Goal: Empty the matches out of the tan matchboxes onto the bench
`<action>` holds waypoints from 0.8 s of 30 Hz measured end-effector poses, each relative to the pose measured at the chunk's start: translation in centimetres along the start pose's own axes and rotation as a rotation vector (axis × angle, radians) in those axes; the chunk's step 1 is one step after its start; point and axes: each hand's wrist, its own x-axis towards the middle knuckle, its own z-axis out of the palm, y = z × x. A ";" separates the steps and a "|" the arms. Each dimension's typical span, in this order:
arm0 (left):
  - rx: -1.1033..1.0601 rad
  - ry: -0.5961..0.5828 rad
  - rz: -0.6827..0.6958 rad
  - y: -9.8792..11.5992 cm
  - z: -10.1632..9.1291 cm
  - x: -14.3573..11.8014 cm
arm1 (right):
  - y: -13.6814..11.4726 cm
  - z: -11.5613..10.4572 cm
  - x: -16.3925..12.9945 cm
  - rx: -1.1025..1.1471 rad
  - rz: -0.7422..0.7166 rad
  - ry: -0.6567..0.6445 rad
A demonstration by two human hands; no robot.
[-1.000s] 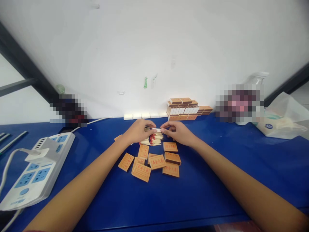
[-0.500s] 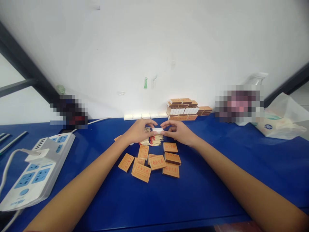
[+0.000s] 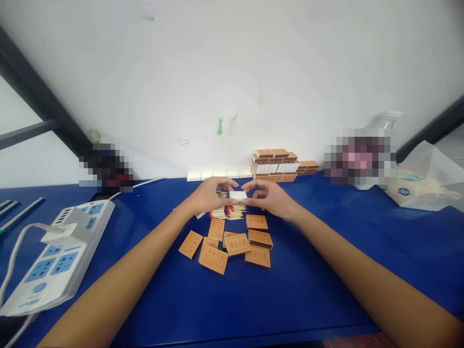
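White box (image 3: 238, 195): a small piece, white broad face up, between the person's two hands, directly above the far part of the match pile; whether its underside touches the matches cannot be told.
Left hand (image 3: 211, 195): thumb at the near left corner of the white box, fingers arched over the far side; pinching that end.
Right hand (image 3: 271, 199): thumb at the near right corner, index finger reaching over the far edge; pinching the opposite end. Exact contact of the far fingertips is not clear.
Matches (image 3: 228, 212): loose pile with red heads, below and on the near side of the white box, partly hidden by the left hand.
Loose matchboxes (image 3: 238, 244): orange with red print, scattered nearer the person than the matches; some overlap, others lie apart.
Matchbox stack (image 3: 275, 166): several layers at the foot of the wall (image 3: 217, 72), beyond the right hand; one layer shows white ends.
White row (image 3: 219, 175): pale pieces end to end along the wall, left of the stack.
Table (image 3: 308, 290): blue top, bearing a power strip (image 3: 63, 263) at left and a tissue pack (image 3: 416, 188) at right.
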 end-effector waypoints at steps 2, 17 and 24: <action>-0.023 -0.007 0.007 -0.1 -0.1 0.0 | -0.1 -0.1 0.0 -0.001 -0.014 0.002; -0.112 -0.008 -0.035 0.5 -0.2 0.3 | -0.6 0.6 -0.3 0.181 -0.042 0.158; 0.018 0.108 0.073 1.5 -0.2 0.0 | -1.0 1.6 -0.4 0.386 0.136 0.194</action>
